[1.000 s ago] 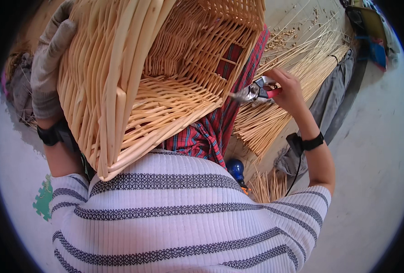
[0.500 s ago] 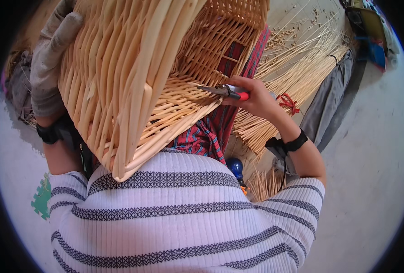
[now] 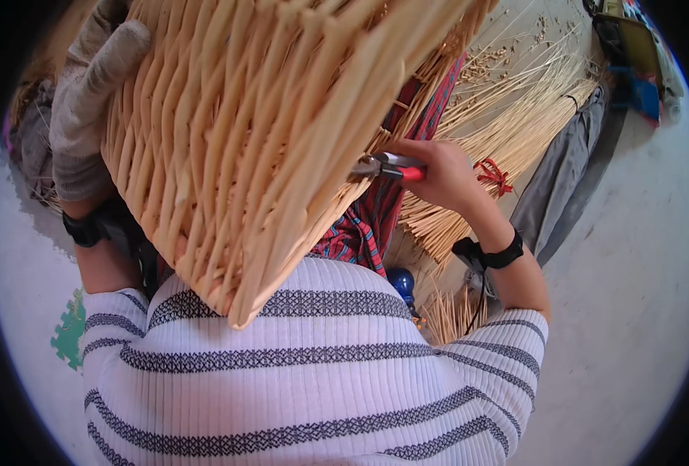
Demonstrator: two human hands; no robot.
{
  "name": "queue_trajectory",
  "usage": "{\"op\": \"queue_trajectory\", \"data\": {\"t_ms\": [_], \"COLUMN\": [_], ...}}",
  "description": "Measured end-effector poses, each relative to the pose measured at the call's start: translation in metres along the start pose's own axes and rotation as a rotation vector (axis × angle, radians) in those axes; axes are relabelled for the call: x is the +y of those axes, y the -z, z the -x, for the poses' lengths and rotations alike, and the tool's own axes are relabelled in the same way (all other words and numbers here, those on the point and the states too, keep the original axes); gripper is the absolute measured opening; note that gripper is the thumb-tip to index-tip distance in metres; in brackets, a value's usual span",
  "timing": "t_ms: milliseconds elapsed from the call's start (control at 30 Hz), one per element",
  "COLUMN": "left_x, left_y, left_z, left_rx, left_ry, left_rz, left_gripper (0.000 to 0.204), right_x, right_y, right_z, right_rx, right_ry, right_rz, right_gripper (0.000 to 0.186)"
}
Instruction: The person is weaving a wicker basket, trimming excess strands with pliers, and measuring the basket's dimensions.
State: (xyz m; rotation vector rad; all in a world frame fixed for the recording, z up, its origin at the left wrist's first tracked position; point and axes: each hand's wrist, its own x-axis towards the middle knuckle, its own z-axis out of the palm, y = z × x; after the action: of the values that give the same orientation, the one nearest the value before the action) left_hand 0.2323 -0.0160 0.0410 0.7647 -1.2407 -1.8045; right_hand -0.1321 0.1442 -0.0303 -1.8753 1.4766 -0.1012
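A pale woven wicker basket (image 3: 228, 140) is tilted in front of me, one corner close to my chest. My left hand (image 3: 96, 93), in a grey-white work glove, lies against its left side; the thumb shows while the other fingers are mostly hidden. Bare and closed, my right hand (image 3: 441, 171) grips pliers (image 3: 395, 166) with red-and-white handles at the basket's right side. Their jaws reach behind its edge, so the tips are partly hidden. A red plaid cloth (image 3: 360, 237) lies beneath the basket.
To the right, a large bundle of thin wicker rods (image 3: 515, 147) is tied with a red tie (image 3: 492, 177). Beside it lies a grey cloth (image 3: 560, 175). A blue round object (image 3: 400, 284) and short rods (image 3: 455, 314) sit near my right elbow. Cut bits litter the floor beyond.
The basket has turned and swung rightward, so its outer wall now covers the inside seen before. The pliers' jaws have gone partly behind its edge; my right hand has moved slightly.
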Motion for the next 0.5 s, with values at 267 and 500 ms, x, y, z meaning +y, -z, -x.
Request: {"op": "queue_trajectory", "data": {"t_ms": [267,500], "left_x": [0.012,0.006], "left_y": [-0.004,-0.041], "left_z": [0.009,0.003], "left_rx": [0.177,0.285], "left_ry": [-0.066,-0.098], "left_rz": [-0.248,-0.176], "left_gripper": [0.047,0.039], "right_x": [-0.007,-0.036], "right_y": [0.024,0.039], "right_z": [0.007,0.054], "right_rx": [-0.051,0.271], "right_ry": [-0.205,-0.331], "right_rz": [-0.341,0.415], "right_gripper": [0.049,0.070]}}
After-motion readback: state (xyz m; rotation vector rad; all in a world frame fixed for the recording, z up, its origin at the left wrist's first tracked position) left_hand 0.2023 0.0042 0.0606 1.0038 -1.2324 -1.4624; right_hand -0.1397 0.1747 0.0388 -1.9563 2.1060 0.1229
